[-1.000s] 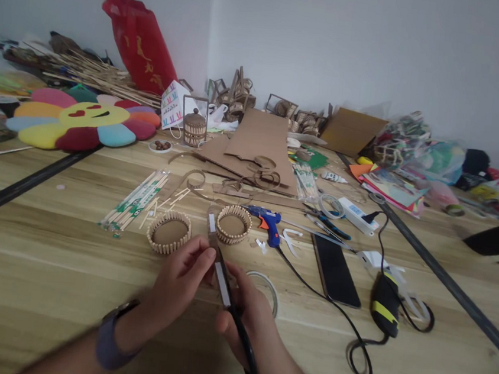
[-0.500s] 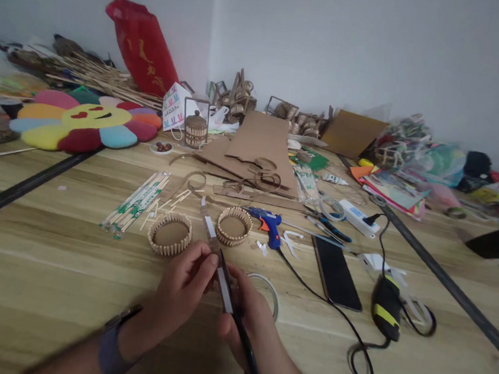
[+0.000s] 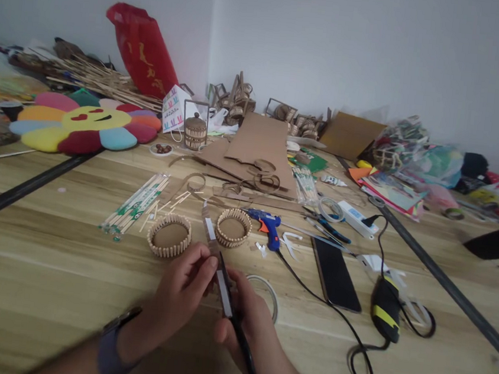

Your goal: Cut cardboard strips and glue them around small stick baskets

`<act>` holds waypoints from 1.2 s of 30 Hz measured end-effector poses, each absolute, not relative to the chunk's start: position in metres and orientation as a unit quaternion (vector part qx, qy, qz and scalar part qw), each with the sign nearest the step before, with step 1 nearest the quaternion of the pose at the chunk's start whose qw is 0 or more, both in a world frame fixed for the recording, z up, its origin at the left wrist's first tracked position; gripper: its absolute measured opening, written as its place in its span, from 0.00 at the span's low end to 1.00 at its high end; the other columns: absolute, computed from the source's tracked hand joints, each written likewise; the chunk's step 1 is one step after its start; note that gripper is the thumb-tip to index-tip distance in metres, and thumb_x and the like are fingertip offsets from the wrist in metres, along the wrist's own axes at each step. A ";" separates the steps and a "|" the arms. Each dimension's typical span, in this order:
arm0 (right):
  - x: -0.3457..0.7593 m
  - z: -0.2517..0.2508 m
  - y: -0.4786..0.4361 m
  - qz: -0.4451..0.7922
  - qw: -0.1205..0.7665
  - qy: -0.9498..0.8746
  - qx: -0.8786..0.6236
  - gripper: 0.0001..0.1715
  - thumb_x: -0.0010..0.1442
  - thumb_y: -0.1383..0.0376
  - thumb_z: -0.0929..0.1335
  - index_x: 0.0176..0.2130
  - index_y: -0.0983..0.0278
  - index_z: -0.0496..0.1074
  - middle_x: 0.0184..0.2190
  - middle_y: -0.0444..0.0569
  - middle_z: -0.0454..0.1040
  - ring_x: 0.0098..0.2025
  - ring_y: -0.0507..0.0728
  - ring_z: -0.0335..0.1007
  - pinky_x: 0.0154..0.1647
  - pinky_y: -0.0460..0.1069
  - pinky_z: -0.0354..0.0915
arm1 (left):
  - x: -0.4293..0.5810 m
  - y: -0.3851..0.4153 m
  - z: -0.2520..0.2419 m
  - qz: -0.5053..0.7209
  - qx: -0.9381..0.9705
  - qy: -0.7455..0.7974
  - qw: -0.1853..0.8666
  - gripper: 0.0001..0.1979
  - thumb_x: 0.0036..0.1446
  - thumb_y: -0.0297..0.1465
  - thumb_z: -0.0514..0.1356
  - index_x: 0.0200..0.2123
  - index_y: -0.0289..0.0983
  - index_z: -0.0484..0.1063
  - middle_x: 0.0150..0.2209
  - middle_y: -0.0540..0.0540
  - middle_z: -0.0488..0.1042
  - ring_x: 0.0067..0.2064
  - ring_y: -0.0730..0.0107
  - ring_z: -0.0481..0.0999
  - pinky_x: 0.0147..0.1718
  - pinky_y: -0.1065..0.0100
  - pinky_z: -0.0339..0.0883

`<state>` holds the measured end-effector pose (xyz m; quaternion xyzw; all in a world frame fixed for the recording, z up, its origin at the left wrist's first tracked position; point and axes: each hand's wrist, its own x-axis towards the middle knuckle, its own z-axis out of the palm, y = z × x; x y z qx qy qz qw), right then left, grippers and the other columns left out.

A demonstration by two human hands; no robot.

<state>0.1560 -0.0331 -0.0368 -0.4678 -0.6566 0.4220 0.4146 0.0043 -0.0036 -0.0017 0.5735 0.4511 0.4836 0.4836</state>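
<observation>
My left hand (image 3: pixel 183 290) pinches a narrow cardboard strip (image 3: pixel 209 230) with a white band of tape on it; the strip points away from me. My right hand (image 3: pixel 246 323) grips black-handled scissors (image 3: pixel 235 322), whose blades lie along the strip near my left fingertips. Just beyond my hands stand two small round cardboard-and-stick baskets, the left basket (image 3: pixel 169 235) and the right basket (image 3: pixel 233 227). A roll of clear tape (image 3: pixel 270 293) lies on the wooden table (image 3: pixel 45 261) to the right of my right hand.
A blue glue gun (image 3: pixel 267 223), a black phone (image 3: pixel 335 273), a black-and-yellow tool (image 3: pixel 385 308) with cord, a bundle of sticks (image 3: pixel 134 201) and cardboard sheets (image 3: pixel 258 143) lie beyond. A flower cushion (image 3: pixel 82 122) sits far left, a red bag (image 3: pixel 141 48) behind it.
The strip has tilted slightly further away and the scissors have shifted a little along it. Both hands stay in nearly the same place.
</observation>
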 end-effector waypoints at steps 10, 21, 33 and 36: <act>0.159 -0.035 -0.031 0.411 0.368 -0.661 -0.509 0.62 0.38 0.28 0.73 0.58 0.64 0.68 0.20 0.40 0.71 0.19 0.54 0.63 0.18 0.45 0.56 | 0.004 -0.003 -0.003 0.482 0.568 0.451 0.491 0.20 0.61 0.47 0.59 0.26 0.40 0.61 0.21 0.55 0.62 0.22 0.73 0.66 0.20 0.74 0.61; 0.157 -0.039 -0.032 0.436 0.383 -0.661 -0.476 0.67 0.39 0.30 0.74 0.64 0.64 0.59 0.24 0.40 0.71 0.22 0.55 0.64 0.21 0.46 0.57 | 0.005 -0.001 -0.005 0.480 0.575 0.448 0.487 0.20 0.60 0.48 0.59 0.25 0.41 0.62 0.21 0.55 0.61 0.23 0.73 0.63 0.20 0.73 0.60; 0.148 -0.023 -0.034 0.483 0.392 -0.637 -0.455 0.45 0.43 0.73 0.68 0.60 0.58 0.62 0.38 0.43 0.78 0.30 0.53 0.73 0.29 0.45 0.69 | 0.005 0.001 0.001 0.477 0.519 0.423 0.570 0.20 0.56 0.47 0.62 0.24 0.40 0.61 0.20 0.56 0.59 0.21 0.75 0.60 0.19 0.76 0.57; 0.148 -0.024 -0.034 0.481 0.383 -0.632 -0.472 0.45 0.43 0.73 0.68 0.61 0.58 0.62 0.35 0.41 0.78 0.28 0.53 0.71 0.28 0.45 0.68 | 0.005 0.002 0.002 0.478 0.525 0.428 0.559 0.20 0.56 0.47 0.61 0.23 0.40 0.61 0.20 0.56 0.59 0.21 0.75 0.60 0.19 0.75 0.56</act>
